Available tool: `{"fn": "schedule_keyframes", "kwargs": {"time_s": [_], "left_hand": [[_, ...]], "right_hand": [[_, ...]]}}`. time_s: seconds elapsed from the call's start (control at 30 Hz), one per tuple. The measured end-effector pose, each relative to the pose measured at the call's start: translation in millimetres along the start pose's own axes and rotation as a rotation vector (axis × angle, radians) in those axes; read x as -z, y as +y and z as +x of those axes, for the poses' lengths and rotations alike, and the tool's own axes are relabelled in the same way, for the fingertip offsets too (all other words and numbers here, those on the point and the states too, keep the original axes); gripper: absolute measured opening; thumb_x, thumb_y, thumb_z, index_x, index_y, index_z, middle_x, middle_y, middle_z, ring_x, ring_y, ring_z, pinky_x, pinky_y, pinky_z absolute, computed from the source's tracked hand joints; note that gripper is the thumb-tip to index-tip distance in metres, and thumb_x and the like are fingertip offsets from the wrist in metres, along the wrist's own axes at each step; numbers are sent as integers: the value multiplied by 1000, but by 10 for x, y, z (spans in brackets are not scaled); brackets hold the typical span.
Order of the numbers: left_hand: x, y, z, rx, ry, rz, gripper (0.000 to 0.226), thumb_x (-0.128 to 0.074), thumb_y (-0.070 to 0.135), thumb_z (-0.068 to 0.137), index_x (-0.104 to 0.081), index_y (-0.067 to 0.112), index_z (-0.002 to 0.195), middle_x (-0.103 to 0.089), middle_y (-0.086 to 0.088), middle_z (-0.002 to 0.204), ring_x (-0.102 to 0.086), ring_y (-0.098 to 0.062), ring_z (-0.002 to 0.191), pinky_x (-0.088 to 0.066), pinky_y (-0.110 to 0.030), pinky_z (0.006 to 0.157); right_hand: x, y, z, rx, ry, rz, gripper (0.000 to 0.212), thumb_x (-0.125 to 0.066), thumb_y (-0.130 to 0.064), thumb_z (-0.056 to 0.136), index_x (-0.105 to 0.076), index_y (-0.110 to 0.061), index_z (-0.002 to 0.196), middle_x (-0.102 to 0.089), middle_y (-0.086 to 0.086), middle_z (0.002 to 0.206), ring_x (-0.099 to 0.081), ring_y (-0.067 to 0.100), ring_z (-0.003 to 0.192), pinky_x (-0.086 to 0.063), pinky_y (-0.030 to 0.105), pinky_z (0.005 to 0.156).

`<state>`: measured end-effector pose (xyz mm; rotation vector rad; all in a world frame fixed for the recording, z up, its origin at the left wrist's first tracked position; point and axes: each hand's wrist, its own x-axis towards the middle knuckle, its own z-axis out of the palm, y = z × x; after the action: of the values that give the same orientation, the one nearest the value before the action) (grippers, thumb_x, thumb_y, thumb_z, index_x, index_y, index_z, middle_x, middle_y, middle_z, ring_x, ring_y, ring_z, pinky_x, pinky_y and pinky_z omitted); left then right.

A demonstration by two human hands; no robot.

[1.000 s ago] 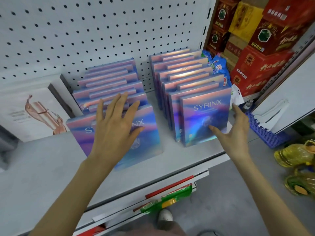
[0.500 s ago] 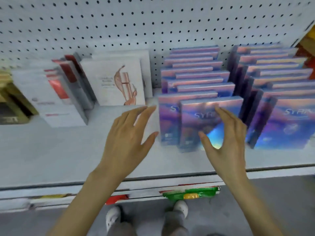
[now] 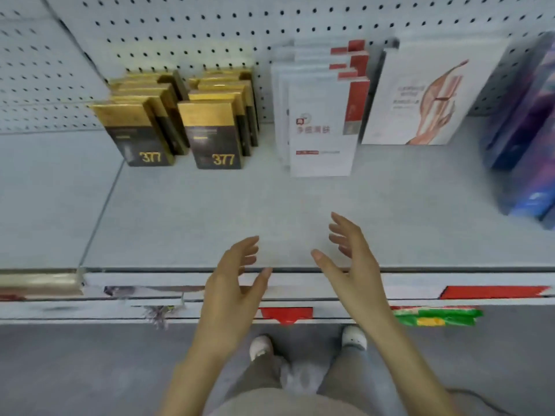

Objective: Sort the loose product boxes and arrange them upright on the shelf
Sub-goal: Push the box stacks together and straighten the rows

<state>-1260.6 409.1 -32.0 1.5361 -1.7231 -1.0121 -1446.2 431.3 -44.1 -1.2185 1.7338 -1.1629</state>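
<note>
Both hands hover empty over the front edge of the grey shelf (image 3: 210,205), palms facing each other. My left hand (image 3: 234,283) has loosely spread fingers; my right hand (image 3: 351,262) is also relaxed and holds nothing. Upright at the back stand two rows of gold-and-black boxes marked 377 (image 3: 216,136), a row of white boxes with red tabs (image 3: 321,127), and a white box with a pink figure (image 3: 420,97). The purple iridescent boxes (image 3: 522,136) stand at the far right, blurred.
A white pegboard wall (image 3: 180,31) backs the shelf. Lower shelf edges with red labels (image 3: 285,315) and a green packet (image 3: 435,316) jut out below. My feet stand on the grey floor (image 3: 90,370) close to the shelf.
The view has swung left along the shelf, away from the purple boxes. Both hands have let go of those boxes and drawn back to the shelf's front edge.
</note>
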Motion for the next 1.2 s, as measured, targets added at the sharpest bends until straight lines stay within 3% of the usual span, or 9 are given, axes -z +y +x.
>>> {"fn": "schedule_keyframes", "kwargs": {"time_s": [0.23,0.33,0.5,0.6,0.67,0.77,1.07,1.2], "left_hand": [[860,-448,99,74,155,-42,38,-64,19,89,-52,38,120,-63,16,108,-61,2,100,-48,-11,80],[957,-553,9,103,242,-85,38,-64,15,88,-53,38,117,-65,11,108,-61,3,98,-47,-8,77],[1074,-739,-105,140,288,-81,42,-67,15,87,-52,42,116,-65,8,112,-59,3,103,-47,-10,81],[1289,-864,17,161,346,-123,39,-66,11,88,-55,36,116,-65,7,112,-60,2,103,-51,-18,83],[1426,-918,119,175,363,-165,38,-64,9,88,-56,32,117,-65,7,109,-61,-2,101,-51,-16,82],[1579,-986,333,176,338,-216,39,-65,12,88,-55,30,121,-63,9,110,-61,-2,103,-47,-7,80],[2272,-1191,1319,55,175,-249,50,-67,17,87,-46,29,131,-58,7,117,-58,-7,107,-46,-2,75],[2496,-1283,1879,25,86,-266,60,-66,26,87,-37,31,140,-50,6,134,-52,-11,119,-43,-8,79]], "right_hand": [[-806,-332,-78,-65,-26,140,51,-66,-20,88,-42,-43,127,-54,-18,121,-57,-1,105,-46,6,82],[-983,-431,10,-41,-121,147,51,-66,-20,88,-42,-50,121,-54,-22,118,-59,-6,98,-47,7,80],[-1297,-562,156,-39,-184,155,49,-66,-17,88,-45,-42,124,-55,-19,117,-60,-3,95,-46,5,76],[-1489,-642,241,-24,-202,140,49,-66,-18,89,-44,-41,125,-54,-20,116,-59,0,97,-46,4,75],[-1582,-691,271,-25,-203,125,49,-65,-19,89,-43,-41,126,-52,-21,115,-59,1,98,-46,4,75],[-1702,-774,384,-5,-167,90,49,-65,-20,89,-42,-41,127,-51,-22,114,-58,-1,97,-44,2,75],[-2456,-1204,971,-32,-4,137,52,-65,-23,90,-42,-29,136,-50,-8,130,-54,5,111,-45,5,76],[-2827,-1414,1326,-57,92,160,64,-65,-25,90,-33,-25,144,-37,-5,146,-40,9,130,-39,25,104]]}}
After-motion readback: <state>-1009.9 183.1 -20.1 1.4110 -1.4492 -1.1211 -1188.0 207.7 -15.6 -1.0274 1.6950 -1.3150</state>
